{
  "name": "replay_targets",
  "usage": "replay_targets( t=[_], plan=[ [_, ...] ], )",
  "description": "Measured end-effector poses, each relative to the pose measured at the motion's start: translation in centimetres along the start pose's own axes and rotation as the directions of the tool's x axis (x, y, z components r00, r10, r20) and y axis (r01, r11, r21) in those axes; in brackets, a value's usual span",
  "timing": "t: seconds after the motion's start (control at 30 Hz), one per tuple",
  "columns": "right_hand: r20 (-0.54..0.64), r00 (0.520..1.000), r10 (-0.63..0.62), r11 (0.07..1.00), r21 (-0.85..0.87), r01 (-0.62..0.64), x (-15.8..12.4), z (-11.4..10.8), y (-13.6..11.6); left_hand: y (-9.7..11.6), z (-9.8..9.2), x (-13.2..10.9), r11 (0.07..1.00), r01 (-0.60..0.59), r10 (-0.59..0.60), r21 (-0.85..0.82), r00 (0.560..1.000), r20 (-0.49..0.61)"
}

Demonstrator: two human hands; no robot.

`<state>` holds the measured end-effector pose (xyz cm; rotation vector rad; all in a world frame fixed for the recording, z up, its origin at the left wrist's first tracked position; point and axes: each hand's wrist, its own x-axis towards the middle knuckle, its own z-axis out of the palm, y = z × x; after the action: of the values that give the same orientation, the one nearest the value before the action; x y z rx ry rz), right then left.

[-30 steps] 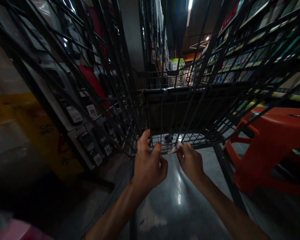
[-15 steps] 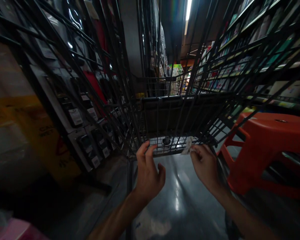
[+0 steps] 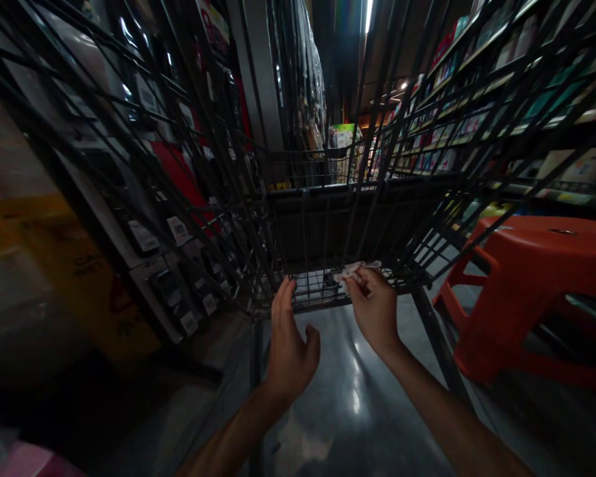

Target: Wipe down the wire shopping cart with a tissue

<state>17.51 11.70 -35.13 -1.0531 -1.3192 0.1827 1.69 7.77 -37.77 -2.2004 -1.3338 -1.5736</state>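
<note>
A black wire shopping cart stands in front of me in a dim shop aisle. My left hand is open, fingers stretched up toward the near lower edge of the cart's wire floor, close to it or just touching. My right hand is closed in a pinch on a small white crumpled cloth or tissue, pressed against the wire floor's near edge.
An orange plastic stool stands close on the right. A rack of hanging packaged goods lines the left, with a yellow sign low down. Stocked shelves run along the right. The glossy floor reflects ceiling light.
My right hand has moved left and up with the white cloth along the cart's lower edge. My left hand has opened wider and stays near the cart floor.
</note>
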Motion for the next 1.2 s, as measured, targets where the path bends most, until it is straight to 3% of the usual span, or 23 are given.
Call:
replay_targets(
  t=[0.17,0.3,0.53,0.67,0.9,1.07,1.2],
  plan=[
    [-0.011,0.997,0.077,0.995,-0.066,-0.078,-1.3,0.4,2.8,-0.4,0.6,-0.4,0.991,0.094,-0.095,-0.097,0.995,0.001],
    [0.011,0.995,0.096,0.988,-0.125,-0.093,-2.1,-0.3,4.0,-0.8,0.8,-0.6,0.991,0.072,-0.071,-0.111,0.997,0.013],
    [0.054,0.994,0.094,0.983,-0.164,-0.084,-3.2,-3.1,3.9,-1.3,0.7,-0.3,0.992,0.044,-0.048,-0.12,0.998,-0.028],
    [0.065,0.996,0.065,0.993,-0.099,-0.058,-2.7,-3.9,2.3,-1.4,0.8,0.0,0.991,0.06,-0.067,-0.123,0.996,-0.055],
    [-0.035,0.999,0.026,0.991,0.131,-0.021,-1.5,-1.2,-1.2,-1.5,0.8,0.0,0.991,0.073,-0.081,-0.108,0.995,-0.065],
    [-0.154,0.98,-0.123,0.991,0.025,0.129,-1.2,0.9,-1.4,-1.7,0.4,0.0,0.993,0.076,-0.081,-0.089,0.996,-0.048],
    [-0.086,0.992,-0.093,0.995,-0.056,0.088,-1.7,1.5,-0.7,-1.8,0.1,0.8,0.991,0.11,-0.114,-0.081,0.993,-0.04]
  ],
)
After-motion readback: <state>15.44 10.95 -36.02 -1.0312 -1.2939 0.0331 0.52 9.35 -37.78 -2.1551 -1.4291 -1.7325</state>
